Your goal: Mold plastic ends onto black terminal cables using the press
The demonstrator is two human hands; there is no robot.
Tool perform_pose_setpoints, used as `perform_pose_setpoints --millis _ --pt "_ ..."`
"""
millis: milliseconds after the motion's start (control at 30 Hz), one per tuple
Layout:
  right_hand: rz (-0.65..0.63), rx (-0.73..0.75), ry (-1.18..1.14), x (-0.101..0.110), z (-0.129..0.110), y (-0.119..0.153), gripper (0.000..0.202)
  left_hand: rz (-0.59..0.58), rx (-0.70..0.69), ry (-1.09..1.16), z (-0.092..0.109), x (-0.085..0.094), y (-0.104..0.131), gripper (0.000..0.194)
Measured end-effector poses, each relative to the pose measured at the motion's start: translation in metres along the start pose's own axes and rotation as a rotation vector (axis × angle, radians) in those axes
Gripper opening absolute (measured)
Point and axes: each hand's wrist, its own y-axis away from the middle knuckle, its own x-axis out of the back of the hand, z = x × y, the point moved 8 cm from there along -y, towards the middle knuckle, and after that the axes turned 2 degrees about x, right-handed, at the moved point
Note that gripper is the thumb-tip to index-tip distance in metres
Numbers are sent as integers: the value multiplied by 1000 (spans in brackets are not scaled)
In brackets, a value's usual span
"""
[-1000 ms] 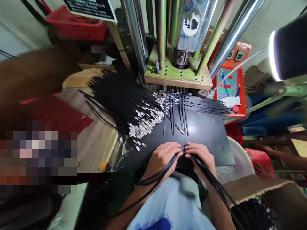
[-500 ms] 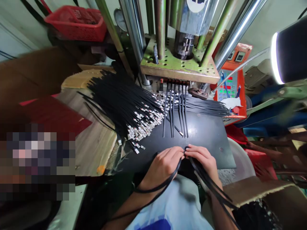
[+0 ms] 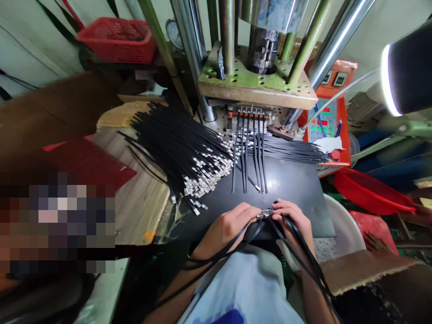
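Near the front edge of the dark work plate (image 3: 290, 180), my left hand (image 3: 234, 220) is closed on black cables (image 3: 209, 262) at their silvery ends. Close on its right, my right hand (image 3: 293, 218) also grips black cables (image 3: 308, 258). Between the fingertips lie small metallic connector ends (image 3: 265, 213). Several black strips (image 3: 245, 166) hang from a fixture (image 3: 251, 118) under the green press plate (image 3: 256, 85). A large pile of black cables (image 3: 178, 139) with white tips lies left of them, and another bundle (image 3: 286, 149) lies to the right.
A red basket (image 3: 119, 42) sits at the back left. An orange control box (image 3: 344, 112) and a lamp (image 3: 405, 74) are at the right. Beside the plate are a white tub (image 3: 353, 225), a red basin (image 3: 371, 191) and a cardboard box (image 3: 357, 267). Another person's hand shows at far right.
My hands have moved slightly apart, showing the metallic ends between them. The press plate is raised a little over the fixture. A red basin has come into view at the right.
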Motion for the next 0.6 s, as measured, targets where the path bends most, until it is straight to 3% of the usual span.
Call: perform_pose_setpoints --millis 67,133,300,400,500,600 --pt "9 -19 -37 0 3 0 7 118 -3 40 -5 8 5 21" --pt "4 -5 -33 0 1 -2 7 146 8 -9 -2 9 6 16" --pt "-74 35 1 -3 -7 -9 11 -108 107 -237 12 -3 -7 17" --pt "-127 45 88 -4 -8 -11 12 -193 38 -162 14 -3 -8 18" --pt "-148 108 117 0 -8 -14 13 -68 -20 21 3 7 2 26" --pt "-216 187 40 2 -6 -15 16 126 93 92 -21 14 18 22"
